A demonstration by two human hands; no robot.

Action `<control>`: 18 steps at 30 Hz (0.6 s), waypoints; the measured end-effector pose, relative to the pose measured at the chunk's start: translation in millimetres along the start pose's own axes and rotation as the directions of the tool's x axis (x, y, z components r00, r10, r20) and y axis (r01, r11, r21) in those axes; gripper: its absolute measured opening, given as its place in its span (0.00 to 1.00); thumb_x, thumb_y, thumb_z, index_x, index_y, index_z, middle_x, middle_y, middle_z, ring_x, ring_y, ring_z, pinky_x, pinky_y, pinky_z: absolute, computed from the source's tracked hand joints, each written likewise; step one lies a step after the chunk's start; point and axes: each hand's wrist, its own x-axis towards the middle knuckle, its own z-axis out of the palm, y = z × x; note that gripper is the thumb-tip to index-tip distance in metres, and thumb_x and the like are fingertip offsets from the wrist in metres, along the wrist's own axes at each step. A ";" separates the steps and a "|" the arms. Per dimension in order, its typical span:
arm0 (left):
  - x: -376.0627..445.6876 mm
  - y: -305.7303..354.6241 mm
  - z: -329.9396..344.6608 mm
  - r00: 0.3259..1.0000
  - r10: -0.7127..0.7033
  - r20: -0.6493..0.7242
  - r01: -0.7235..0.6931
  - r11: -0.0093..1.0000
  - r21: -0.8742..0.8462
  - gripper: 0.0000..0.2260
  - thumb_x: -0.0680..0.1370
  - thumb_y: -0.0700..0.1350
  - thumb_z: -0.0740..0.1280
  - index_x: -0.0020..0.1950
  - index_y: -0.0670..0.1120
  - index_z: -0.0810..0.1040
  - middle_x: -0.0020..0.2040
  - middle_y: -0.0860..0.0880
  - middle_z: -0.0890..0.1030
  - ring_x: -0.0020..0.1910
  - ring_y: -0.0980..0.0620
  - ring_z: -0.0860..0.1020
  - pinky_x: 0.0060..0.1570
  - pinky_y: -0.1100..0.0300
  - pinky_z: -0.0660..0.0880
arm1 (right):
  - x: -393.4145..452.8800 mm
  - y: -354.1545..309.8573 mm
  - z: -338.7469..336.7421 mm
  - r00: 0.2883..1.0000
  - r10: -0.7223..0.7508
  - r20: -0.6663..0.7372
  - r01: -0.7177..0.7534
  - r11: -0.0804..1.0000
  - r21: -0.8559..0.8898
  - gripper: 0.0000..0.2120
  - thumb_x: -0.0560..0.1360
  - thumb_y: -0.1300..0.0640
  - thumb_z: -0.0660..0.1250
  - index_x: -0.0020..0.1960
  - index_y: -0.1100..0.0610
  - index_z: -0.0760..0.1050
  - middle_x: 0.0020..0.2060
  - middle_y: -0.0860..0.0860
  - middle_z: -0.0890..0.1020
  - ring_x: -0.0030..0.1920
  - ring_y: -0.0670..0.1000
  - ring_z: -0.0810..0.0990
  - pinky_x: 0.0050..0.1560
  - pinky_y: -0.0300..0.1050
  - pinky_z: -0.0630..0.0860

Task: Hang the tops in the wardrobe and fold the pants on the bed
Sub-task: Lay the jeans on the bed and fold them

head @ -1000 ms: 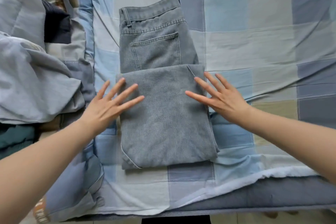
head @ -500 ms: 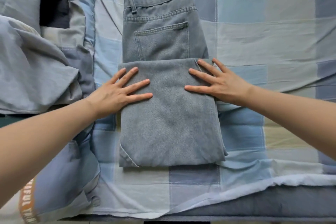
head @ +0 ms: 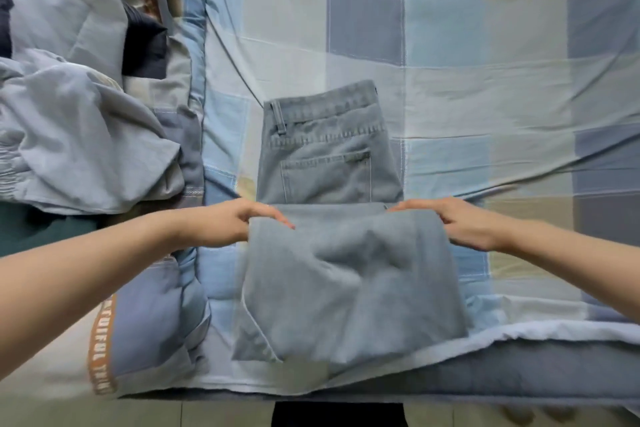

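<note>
Grey-blue jeans lie on the checked bedsheet, waistband and back pocket at the far end. Their folded leg section is raised off the bed and bulges in the middle. My left hand grips the left side of that folded section near its far edge, thumb under the cloth. My right hand grips the right side the same way. Both hands are level with each other.
A heap of pale blue and grey clothes with a dark navy piece lies at the left. A blue quilt with orange lettering hangs at the near left. The bed's front edge runs close below.
My hands went from lying flat on top of the folded legs to gripping its two sides, and the folded section has lifted off the bed. The camera view shifted back.
</note>
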 end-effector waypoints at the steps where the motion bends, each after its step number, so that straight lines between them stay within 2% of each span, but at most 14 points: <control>1: -3.1 -8.5 1.0 0.997 -0.040 -0.062 0.024 0.971 -0.236 0.14 0.79 0.37 0.64 0.64 0.46 0.79 0.65 0.47 0.79 0.67 0.51 0.75 0.66 0.56 0.72 | -8.0 -0.2 4.0 0.995 -0.002 -0.096 -0.001 1.000 -0.030 0.13 0.77 0.62 0.64 0.59 0.49 0.75 0.55 0.35 0.81 0.58 0.36 0.76 0.61 0.38 0.71; 2: -4.3 -18.4 3.6 0.978 -0.145 -0.152 0.077 0.921 -0.382 0.13 0.80 0.39 0.64 0.64 0.43 0.78 0.64 0.44 0.79 0.65 0.49 0.77 0.64 0.54 0.74 | -11.9 -1.7 10.1 0.976 0.098 -0.192 -0.084 0.993 0.082 0.09 0.79 0.63 0.61 0.54 0.52 0.77 0.47 0.36 0.83 0.51 0.36 0.80 0.56 0.40 0.75; 3: -2.8 -27.9 7.0 0.937 -0.265 -0.227 0.134 0.874 -0.468 0.14 0.81 0.43 0.64 0.66 0.43 0.76 0.65 0.42 0.79 0.64 0.46 0.77 0.63 0.51 0.74 | -12.1 -1.5 18.4 0.938 0.253 -0.239 -0.173 0.934 0.312 0.11 0.81 0.62 0.58 0.49 0.56 0.78 0.40 0.40 0.85 0.44 0.40 0.83 0.51 0.47 0.78; 4: 1.3 -34.1 12.5 0.900 -0.333 -0.283 0.137 0.830 -0.541 0.14 0.81 0.47 0.63 0.66 0.44 0.76 0.65 0.43 0.79 0.63 0.46 0.78 0.60 0.50 0.76 | -7.0 -3.3 22.5 0.866 0.447 -0.223 -0.300 0.823 0.483 0.18 0.83 0.55 0.54 0.45 0.57 0.80 0.37 0.47 0.85 0.39 0.47 0.84 0.44 0.49 0.80; 5: 7.6 -36.0 21.5 0.873 -0.349 -0.341 0.063 0.775 -0.629 0.15 0.81 0.49 0.63 0.64 0.45 0.76 0.62 0.46 0.81 0.59 0.49 0.80 0.55 0.53 0.79 | -0.7 -5.3 28.0 0.838 0.530 -0.129 -0.380 0.736 0.560 0.21 0.83 0.47 0.52 0.46 0.54 0.81 0.38 0.50 0.85 0.38 0.50 0.84 0.42 0.47 0.80; 6: 14.6 -35.9 31.9 0.842 -0.352 -0.408 -0.026 0.730 -0.683 0.14 0.80 0.50 0.64 0.64 0.47 0.76 0.60 0.48 0.83 0.56 0.51 0.82 0.52 0.56 0.79 | 8.1 -14.3 30.6 0.807 0.590 -0.021 -0.432 0.614 0.661 0.22 0.81 0.41 0.50 0.51 0.49 0.80 0.43 0.50 0.84 0.43 0.51 0.83 0.46 0.48 0.79; 7: 20.7 -36.8 41.3 0.793 -0.367 -0.486 -0.067 0.740 -0.669 0.15 0.79 0.50 0.66 0.64 0.48 0.75 0.59 0.49 0.83 0.56 0.52 0.82 0.54 0.56 0.78 | 13.8 -20.6 36.5 0.769 0.638 0.033 -0.454 0.510 0.731 0.22 0.80 0.38 0.49 0.56 0.48 0.77 0.47 0.48 0.83 0.48 0.51 0.82 0.51 0.48 0.77; 8: 25.7 -37.3 52.7 0.737 -0.383 -0.558 -0.067 0.779 -0.623 0.16 0.78 0.48 0.69 0.65 0.47 0.74 0.59 0.49 0.82 0.56 0.52 0.81 0.57 0.56 0.76 | 19.9 -24.1 41.7 0.749 0.661 0.046 -0.459 0.469 0.754 0.22 0.80 0.37 0.48 0.60 0.47 0.74 0.52 0.47 0.82 0.52 0.50 0.80 0.54 0.49 0.76; 10: 31.0 -43.0 72.1 0.659 -0.393 -0.642 -0.055 0.825 -0.562 0.19 0.75 0.44 0.73 0.64 0.46 0.73 0.58 0.49 0.82 0.55 0.54 0.80 0.57 0.58 0.75 | 24.2 -24.4 50.3 0.729 0.685 0.010 -0.439 0.455 0.775 0.21 0.79 0.38 0.52 0.63 0.50 0.71 0.55 0.47 0.79 0.54 0.49 0.77 0.54 0.50 0.75; 13: 33.3 -45.5 87.4 0.593 -0.389 -0.705 -0.083 0.841 -0.534 0.15 0.76 0.41 0.71 0.61 0.48 0.74 0.55 0.52 0.82 0.49 0.63 0.80 0.47 0.70 0.74 | 25.8 -19.3 65.9 0.735 0.668 -0.115 -0.374 0.542 0.752 0.18 0.79 0.45 0.60 0.64 0.54 0.70 0.54 0.47 0.79 0.53 0.48 0.77 0.49 0.39 0.75; 15: 28.3 -42.2 88.6 0.600 -0.358 -0.716 -0.146 0.830 -0.538 0.11 0.78 0.40 0.68 0.59 0.49 0.76 0.53 0.55 0.82 0.48 0.65 0.80 0.44 0.73 0.74 | 23.3 -16.4 71.5 0.698 0.684 -0.209 -0.375 0.599 0.707 0.17 0.79 0.47 0.62 0.63 0.56 0.72 0.53 0.48 0.80 0.52 0.47 0.77 0.50 0.43 0.75; 17: 21.5 -43.3 88.1 0.644 -0.335 -0.688 -0.191 0.800 -0.569 0.09 0.79 0.40 0.66 0.58 0.51 0.78 0.53 0.54 0.83 0.51 0.60 0.81 0.47 0.69 0.76 | 17.2 -10.4 73.6 0.669 0.702 -0.245 -0.360 0.594 0.719 0.18 0.79 0.46 0.61 0.58 0.60 0.73 0.48 0.54 0.79 0.48 0.47 0.76 0.49 0.51 0.75; 18: 18.5 -43.6 90.0 0.677 -0.342 -0.651 -0.181 0.781 -0.598 0.09 0.80 0.40 0.66 0.58 0.51 0.78 0.53 0.52 0.84 0.51 0.57 0.81 0.49 0.65 0.76 | 13.0 -7.3 74.0 0.658 0.716 -0.234 -0.361 0.572 0.736 0.18 0.79 0.46 0.60 0.56 0.61 0.73 0.45 0.56 0.78 0.46 0.47 0.75 0.47 0.51 0.75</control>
